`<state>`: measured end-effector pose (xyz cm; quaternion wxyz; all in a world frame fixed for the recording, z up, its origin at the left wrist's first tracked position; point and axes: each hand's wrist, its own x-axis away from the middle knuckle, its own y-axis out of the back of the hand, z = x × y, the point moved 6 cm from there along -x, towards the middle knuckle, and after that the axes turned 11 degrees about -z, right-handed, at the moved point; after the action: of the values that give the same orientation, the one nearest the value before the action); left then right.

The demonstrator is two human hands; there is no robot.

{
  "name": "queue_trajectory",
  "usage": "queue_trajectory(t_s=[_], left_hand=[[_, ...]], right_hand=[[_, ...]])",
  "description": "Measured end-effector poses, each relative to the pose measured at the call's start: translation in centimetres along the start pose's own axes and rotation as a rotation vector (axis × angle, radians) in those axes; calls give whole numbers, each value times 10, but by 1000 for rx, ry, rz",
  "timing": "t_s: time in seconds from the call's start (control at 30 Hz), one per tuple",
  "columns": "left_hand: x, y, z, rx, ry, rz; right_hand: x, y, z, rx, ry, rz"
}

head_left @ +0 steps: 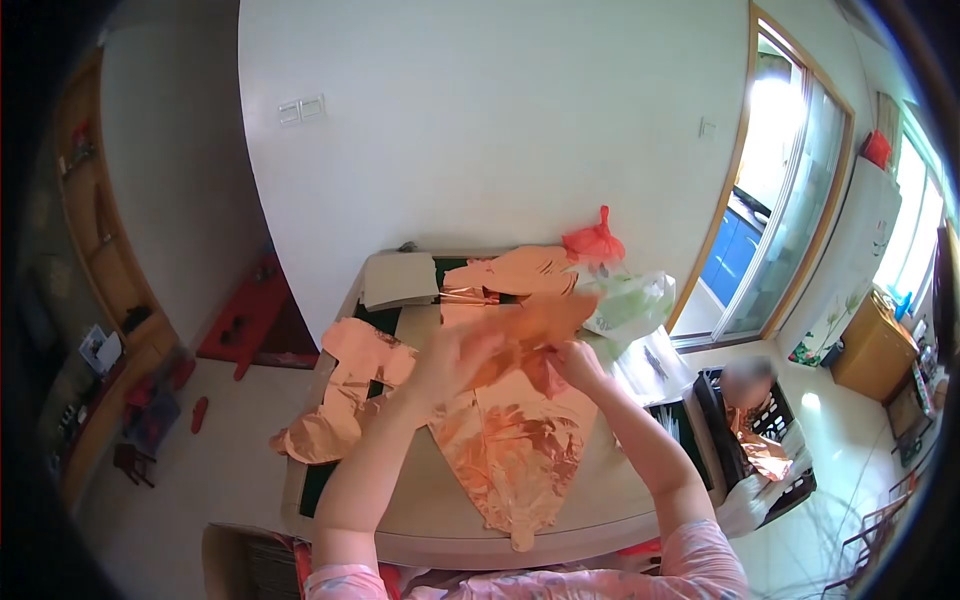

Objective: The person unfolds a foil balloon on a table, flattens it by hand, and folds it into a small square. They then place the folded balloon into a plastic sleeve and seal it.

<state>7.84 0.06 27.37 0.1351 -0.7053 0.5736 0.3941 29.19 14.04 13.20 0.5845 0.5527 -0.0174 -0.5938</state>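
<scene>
The copper foil piece [548, 318] at mid-frame looked light, slippery and easily creased, best held by its edges, the right hand [576, 364] clamping its grip on it, the left hand [466, 352] too blurred to tell, above the table [420, 510].

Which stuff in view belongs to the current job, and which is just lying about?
Likely part of the job:
- blurred foil piece at the left hand and right hand
- large foil sheet below it
- foil shapes at left
- table

Seemingly lying about:
- red bag
- clear plastic bag
- wooden cabinet
</scene>
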Motion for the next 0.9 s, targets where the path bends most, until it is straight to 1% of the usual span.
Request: queue_trajectory(t_s=[0.07, 0.1, 0.13, 0.2, 0.23, 0.27, 0.3, 0.37, 0.4, 0.53, 0.6, 0.67, 0.73, 0.8, 0.9], left_hand=[[48, -34, 39, 741, 443, 108], [71, -39, 47, 579, 308, 168], [95, -44, 53, 417, 176, 224], [140, -55, 54, -163, -261, 121], [165, -66, 67, -216, -266, 166], [187, -78, 81, -268, -274, 209], [204, -88, 90, -316, -280, 251], [228, -100, 97, -319, -231, 306], [235, -105, 101, -321, -206, 335], [242, -108, 109, -388, -227, 322], [237, -107, 108, -404, -214, 319], [238, -108, 108, -414, -222, 312], [239, -111, 111, -401, -211, 310], [242, -111, 117, -373, -168, 316], [242, -111, 119, -373, -143, 375]], right_hand=[[-3, 7, -2, -23, 46, -93], [-4, 10, -5, -35, 70, -140], [-4, -3, -24, 94, 43, -101], [1, -17, -39, 135, 209, -201], [8, -22, -40, 154, 291, -247], [17, -32, -46, 229, 274, -134], [27, -41, -52, 287, 269, -77], [49, -63, -69, 405, 258, 43], [54, -65, -68, 381, 216, 82], [70, -62, -68, 382, 67, 93], [73, -65, -83, 422, 27, 59], [78, -69, -93, 440, 32, 77], [81, -63, -91, 427, 12, 74], [89, -61, -79, 374, -32, 56], [113, -42, -41, 294, -107, 83]])
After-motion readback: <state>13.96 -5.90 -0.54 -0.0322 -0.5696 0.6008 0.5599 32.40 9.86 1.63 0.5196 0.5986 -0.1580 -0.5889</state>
